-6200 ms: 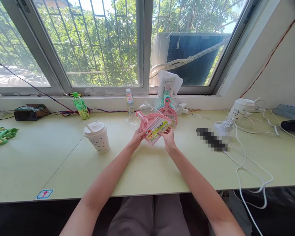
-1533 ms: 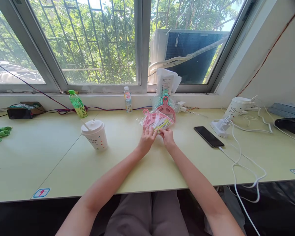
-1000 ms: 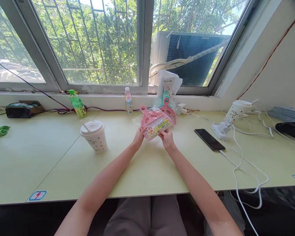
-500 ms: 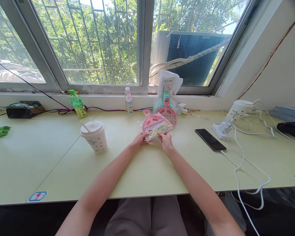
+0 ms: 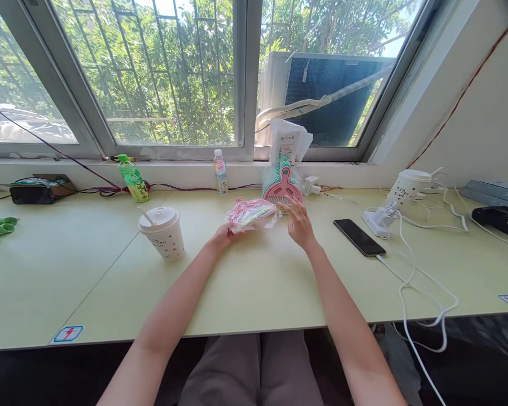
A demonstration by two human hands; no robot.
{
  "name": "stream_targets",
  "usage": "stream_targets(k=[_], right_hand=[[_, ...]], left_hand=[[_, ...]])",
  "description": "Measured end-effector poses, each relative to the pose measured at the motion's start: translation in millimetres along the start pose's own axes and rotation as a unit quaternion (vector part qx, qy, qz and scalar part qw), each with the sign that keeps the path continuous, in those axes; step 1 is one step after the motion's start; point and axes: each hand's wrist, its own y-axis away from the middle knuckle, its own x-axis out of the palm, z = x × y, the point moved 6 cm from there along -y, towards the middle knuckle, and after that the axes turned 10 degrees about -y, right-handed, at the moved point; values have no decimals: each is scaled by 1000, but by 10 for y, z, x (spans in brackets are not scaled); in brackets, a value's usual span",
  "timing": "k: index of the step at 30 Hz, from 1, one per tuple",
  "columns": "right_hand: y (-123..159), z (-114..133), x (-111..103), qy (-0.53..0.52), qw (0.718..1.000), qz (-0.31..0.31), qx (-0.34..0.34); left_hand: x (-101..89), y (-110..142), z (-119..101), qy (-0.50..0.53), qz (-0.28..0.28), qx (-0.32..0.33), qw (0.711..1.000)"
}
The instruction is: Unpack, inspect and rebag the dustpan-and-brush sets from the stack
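In the head view, my left hand [image 5: 223,235] grips the near left edge of a pink dustpan-and-brush set [image 5: 252,215] in a clear plastic wrapper with a printed label. The set is tilted nearly flat over the table. My right hand [image 5: 300,225] is off the wrapper, fingers stretched and apart, in front of a stack of similar sets. The front one of that stack, a pink dustpan [image 5: 284,188], stands upright with its handle up; green ones [image 5: 271,179] show behind it. My right fingertips overlap its lower right edge, and I cannot tell whether they touch.
A white lidded paper cup [image 5: 165,234] with a straw stands on the left. Along the window side are a green-capped bottle [image 5: 134,180] and a small clear bottle [image 5: 220,173]. On the right lie a phone [image 5: 359,237], a power strip [image 5: 377,223], white cables and another cup [image 5: 404,189].
My right hand has let go of the wrapped set and moved right and up toward the stack. My left hand has shifted the set left and tilted it flatter.
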Motion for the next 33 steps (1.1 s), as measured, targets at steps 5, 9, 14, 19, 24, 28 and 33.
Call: stream_targets(k=[5, 9, 14, 19, 24, 28, 33], right_hand=[[-15, -41, 135, -9, 998, 30, -62], [-23, -93, 115, -92, 995, 5, -34], [26, -190, 157, -93, 995, -14, 38], [59, -232, 234, -96, 992, -56, 65], [87, -399, 306, -178, 974, -96, 99], [135, -704, 443, -269, 937, -67, 211], [186, -768, 413, -250, 928, -140, 239]], left_hand=[[-35, 19, 12, -49, 62, -15, 997], [44, 49, 67, -78, 119, -51, 989], [242, 94, -56, -70, 201, 44, 976], [144, 24, -11, -89, 110, 65, 988], [71, 46, 16, -106, 48, 48, 992], [260, 146, -36, -110, 133, 60, 983], [387, 175, -86, -152, 131, 126, 971]])
